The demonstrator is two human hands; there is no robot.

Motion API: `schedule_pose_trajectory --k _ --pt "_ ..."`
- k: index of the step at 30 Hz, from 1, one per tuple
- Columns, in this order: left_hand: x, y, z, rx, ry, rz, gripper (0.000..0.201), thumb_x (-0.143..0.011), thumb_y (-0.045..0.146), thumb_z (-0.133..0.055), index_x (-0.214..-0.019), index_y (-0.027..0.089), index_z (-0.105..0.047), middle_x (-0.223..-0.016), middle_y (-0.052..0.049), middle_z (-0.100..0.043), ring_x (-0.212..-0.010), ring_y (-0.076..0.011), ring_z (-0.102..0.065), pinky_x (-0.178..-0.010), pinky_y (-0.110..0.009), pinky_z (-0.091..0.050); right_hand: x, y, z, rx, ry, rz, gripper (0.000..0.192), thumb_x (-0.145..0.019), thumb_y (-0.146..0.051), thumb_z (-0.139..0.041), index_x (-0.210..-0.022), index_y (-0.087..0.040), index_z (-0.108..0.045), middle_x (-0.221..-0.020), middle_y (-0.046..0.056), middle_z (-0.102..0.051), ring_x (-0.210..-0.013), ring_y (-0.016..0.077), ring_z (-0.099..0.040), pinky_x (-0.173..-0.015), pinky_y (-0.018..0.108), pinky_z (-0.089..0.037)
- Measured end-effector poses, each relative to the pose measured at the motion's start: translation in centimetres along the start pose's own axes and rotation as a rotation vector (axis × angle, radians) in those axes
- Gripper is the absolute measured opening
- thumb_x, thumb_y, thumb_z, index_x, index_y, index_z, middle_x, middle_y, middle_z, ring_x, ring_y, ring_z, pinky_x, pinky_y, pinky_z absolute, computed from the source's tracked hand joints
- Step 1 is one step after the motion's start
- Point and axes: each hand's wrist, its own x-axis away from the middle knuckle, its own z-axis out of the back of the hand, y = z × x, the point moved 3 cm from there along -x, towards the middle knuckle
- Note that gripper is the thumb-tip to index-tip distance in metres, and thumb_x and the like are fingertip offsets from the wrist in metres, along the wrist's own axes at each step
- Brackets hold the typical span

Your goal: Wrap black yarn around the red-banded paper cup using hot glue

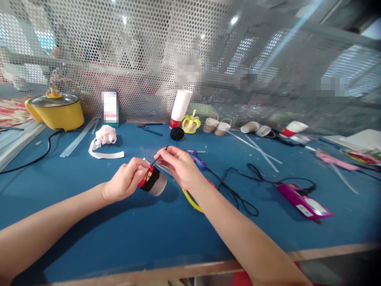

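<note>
Black yarn (152,182) bands the paper cup (161,185) we hold tilted over the blue table (133,238); our left hand (124,182) clamps its red end, likely to steady it, while our right hand (180,169) pinches the strand (155,160), seemingly for tension.

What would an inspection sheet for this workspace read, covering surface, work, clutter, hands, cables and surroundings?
Surface: blue tabletop, mostly visible in front.
Work: tilted cup with a black band around it.
Clutter: stacked paper cups, crumpled white ribbon, black ball, clear sticks.
Hands: left hand holds the cup; right hand pinches a black strand.
Cables: black cable loops near the purple box; a second cable leaves the yellow pot.
Surroundings: perforated screen behind the tabletop.
</note>
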Motion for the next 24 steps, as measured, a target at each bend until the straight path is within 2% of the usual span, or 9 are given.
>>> schedule_pose_trajectory --k 4,7,12,17,24 --pt "0.2 -0.7 -0.2 0.038 -0.007 0.174 0.015 -0.089 0.024 -0.034 -0.096 0.016 -0.045 -0.069 0.0 -0.061 -0.053 -0.0075 -0.052 -0.052 -0.019 -0.042 0.0 -0.7 1.1 0.093 0.086 0.11 0.019 -0.068 -0.035 -0.065 -0.068 -0.018 -0.057 -0.073 0.0 -0.059 -0.07 0.01 -0.054 -0.072 0.026 -0.044" --pt "0.3 -0.9 -0.4 0.058 -0.034 0.206 0.017 -0.089 0.026 -0.035 -0.096 0.016 -0.047 -0.066 0.001 -0.06 -0.051 -0.0073 -0.05 -0.05 -0.019 -0.041 -0.2 -0.6 1.5 0.163 0.111 0.136 0.021 -0.069 -0.037 -0.065 -0.068 -0.017 -0.056 -0.073 0.0 -0.059 -0.067 0.01 -0.053 -0.07 0.026 -0.043" --pt "0.2 -0.4 -0.4 0.104 -0.055 0.118 0.014 -0.088 0.021 -0.035 -0.096 0.017 -0.046 -0.07 0.0 -0.061 -0.052 -0.0071 -0.051 -0.051 -0.019 -0.041 -0.4 -0.1 1.4 0.232 0.107 0.113 0.023 -0.07 -0.038 -0.063 -0.068 -0.017 -0.055 -0.072 0.0 -0.06 -0.065 0.0096 -0.052 -0.068 0.025 -0.042" --pt "0.1 0.6 0.0 0.065 0.001 0.002 0.013 -0.087 0.016 -0.035 -0.095 0.017 -0.045 -0.076 -0.002 -0.064 -0.057 -0.0071 -0.055 -0.05 -0.017 -0.041 -0.4 0.4 1.3 0.254 0.101 0.072 0.021 -0.071 -0.035 -0.062 -0.067 -0.016 -0.055 -0.07 0.0 -0.059 -0.063 0.0087 -0.052 -0.066 0.024 -0.042" --pt "0.3 1.2 0.3 0.017 0.068 -0.078 0.012 -0.086 0.013 -0.037 -0.094 0.018 -0.046 -0.083 -0.003 -0.066 -0.065 -0.0084 -0.059 -0.056 -0.018 -0.044 -0.2 0.9 0.9 0.267 0.081 0.024 0.02 -0.07 -0.033 -0.061 -0.065 -0.016 -0.054 -0.066 -0.001 -0.058 -0.06 0.0087 -0.052 -0.064 0.025 -0.042"
